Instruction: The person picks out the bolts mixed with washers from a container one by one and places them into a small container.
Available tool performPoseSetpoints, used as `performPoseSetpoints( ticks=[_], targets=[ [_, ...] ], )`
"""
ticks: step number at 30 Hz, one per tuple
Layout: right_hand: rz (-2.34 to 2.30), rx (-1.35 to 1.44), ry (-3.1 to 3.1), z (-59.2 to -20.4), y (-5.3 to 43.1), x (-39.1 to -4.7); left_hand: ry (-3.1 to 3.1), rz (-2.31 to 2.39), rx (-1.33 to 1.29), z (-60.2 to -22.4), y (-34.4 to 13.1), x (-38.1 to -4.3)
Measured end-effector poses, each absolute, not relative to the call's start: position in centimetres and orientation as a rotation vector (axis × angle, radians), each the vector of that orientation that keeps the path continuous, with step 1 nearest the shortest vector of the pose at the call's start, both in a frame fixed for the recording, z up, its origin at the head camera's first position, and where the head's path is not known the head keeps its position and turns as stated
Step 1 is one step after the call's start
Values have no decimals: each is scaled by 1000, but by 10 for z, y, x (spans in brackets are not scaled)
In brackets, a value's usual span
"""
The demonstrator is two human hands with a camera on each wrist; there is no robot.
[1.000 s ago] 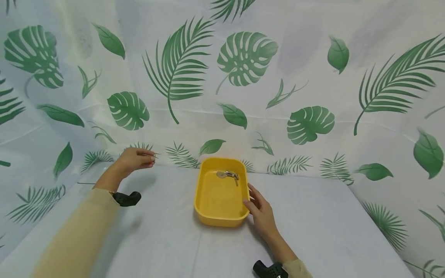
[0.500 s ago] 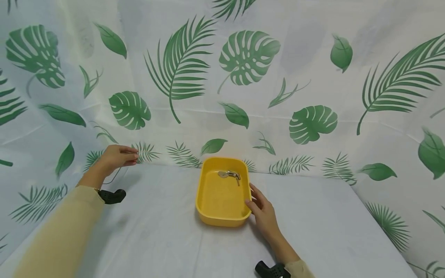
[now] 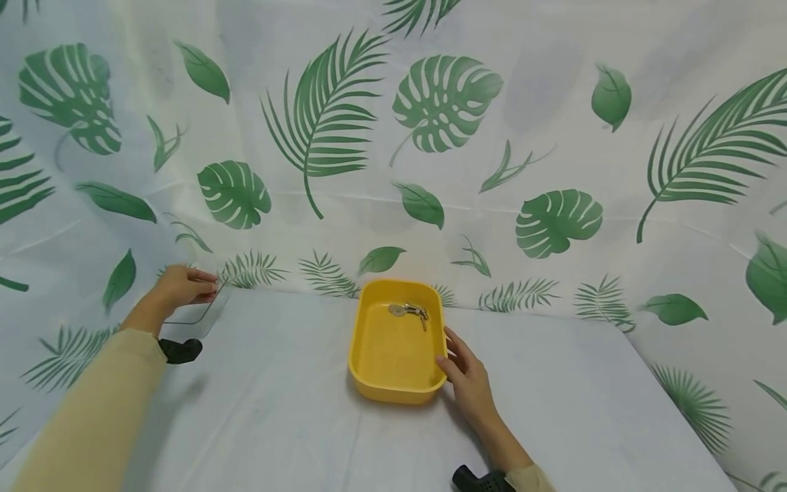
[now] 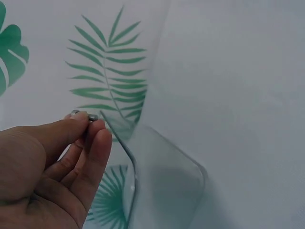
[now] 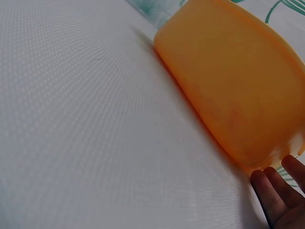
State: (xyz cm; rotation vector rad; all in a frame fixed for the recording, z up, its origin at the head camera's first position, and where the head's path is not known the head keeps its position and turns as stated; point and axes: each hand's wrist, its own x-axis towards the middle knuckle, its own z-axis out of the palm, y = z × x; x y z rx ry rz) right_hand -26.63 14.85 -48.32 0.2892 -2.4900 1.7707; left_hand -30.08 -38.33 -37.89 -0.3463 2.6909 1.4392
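Observation:
In the left wrist view, my left hand (image 4: 62, 167) pinches a small silver metal piece (image 4: 93, 117) between thumb and fingers; its exact kind is unclear. Just below and beside that hand stands a clear, see-through container (image 4: 167, 186) with a dark-looking rim edge, partly hidden by the hand in the head view. A yellow rectangular bin (image 3: 393, 365) rests on the table at the centre. Several small metal items (image 3: 408, 310), one of them a round disc, lie towards its far end. At the bin's right wall, my right hand (image 3: 470, 383) grips the rim, thumb over the edge and fingers outside.
White cloth covers the table (image 3: 289, 410). Behind it hangs a white backdrop (image 3: 455, 225) with green leaf prints, meeting the table's far edge close to the bin and the clear container. Each wrist wears a black device (image 3: 181, 350).
My left hand has moved left and slightly lower, to beside the clear container, which now shows more fully. My right hand and the yellow bin have stayed put.

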Motion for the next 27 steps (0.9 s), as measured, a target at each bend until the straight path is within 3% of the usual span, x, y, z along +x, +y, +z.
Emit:
performPoseSetpoints(
  ticks=[12,27],
  targets=[
    [1741,256,-2504,-483,146,-267,2676,1424,-495,-402,-401,-307],
    [1742,286,-2497,-480,145,-265,2729,1334,-481,-416,-395,-304]
  ],
)
